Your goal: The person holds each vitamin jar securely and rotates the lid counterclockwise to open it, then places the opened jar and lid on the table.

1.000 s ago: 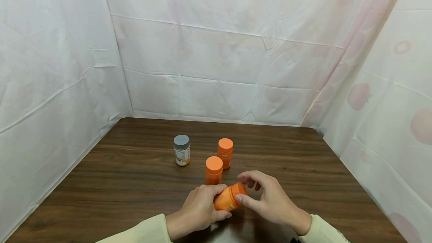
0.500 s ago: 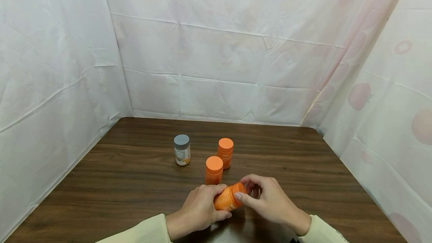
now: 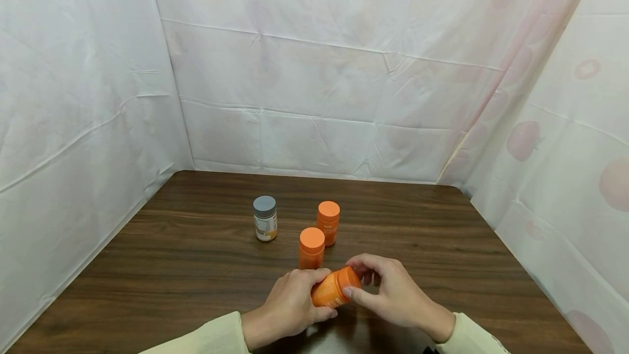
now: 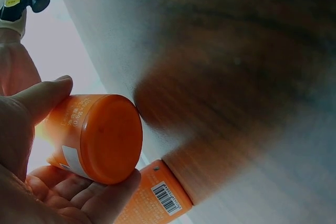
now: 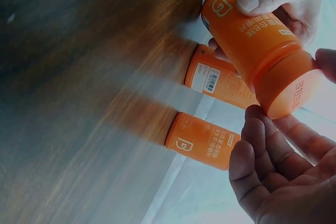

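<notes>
An orange pill bottle [image 3: 327, 290] lies tilted in my left hand [image 3: 287, 304], its capped end pointing to the right. The left thumb and fingers wrap round its body, and its base [image 4: 114, 139] faces the left wrist camera. My right hand [image 3: 395, 291] is at the orange screw cap [image 5: 290, 85], with the thumb on one side of the rim and a fingertip on the other. The remaining right fingers are bent below the cap in the right wrist view. Just behind the left hand stands another orange bottle [image 3: 312, 246], its lower part hidden by that hand.
A third orange bottle [image 3: 328, 224] stands upright a little farther back. To its left is a jar with a grey lid [image 3: 265, 219] and a white label. All are on a dark wooden table [image 3: 162, 266], with pale sheeting [image 3: 314, 70] hung round the back and sides.
The right fingers closed in toward the cap, then shifted slightly round its rim. The left hand and the bottle have stayed in place.
</notes>
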Available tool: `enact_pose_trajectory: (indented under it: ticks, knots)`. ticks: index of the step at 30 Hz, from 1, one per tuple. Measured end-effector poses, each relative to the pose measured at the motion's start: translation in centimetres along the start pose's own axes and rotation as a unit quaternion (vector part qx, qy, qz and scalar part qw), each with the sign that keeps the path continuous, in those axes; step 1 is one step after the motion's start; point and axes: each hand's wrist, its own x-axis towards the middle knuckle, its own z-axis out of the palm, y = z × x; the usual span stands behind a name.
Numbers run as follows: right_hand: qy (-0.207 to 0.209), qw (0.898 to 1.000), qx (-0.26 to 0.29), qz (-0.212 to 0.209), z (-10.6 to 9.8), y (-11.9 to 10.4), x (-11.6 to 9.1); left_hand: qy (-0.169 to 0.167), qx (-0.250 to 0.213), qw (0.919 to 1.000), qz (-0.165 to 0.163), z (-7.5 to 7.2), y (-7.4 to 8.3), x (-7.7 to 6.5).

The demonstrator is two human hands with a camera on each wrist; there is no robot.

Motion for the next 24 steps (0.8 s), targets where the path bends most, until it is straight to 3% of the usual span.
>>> enact_pose_trajectory:
  ticks: [20, 24]
  knots:
    - [0.000, 0.990, -0.002, -0.140, -0.56, 0.33, -0.21, 0.003, 0.006, 1.0000, 0.004, -0.04, 0.07, 0.00]
    - [0.002, 0.989, -0.005, -0.149, -0.59, 0.19, -0.18, 0.003, 0.010, 0.9999, 0.002, -0.02, 0.05, -0.01]
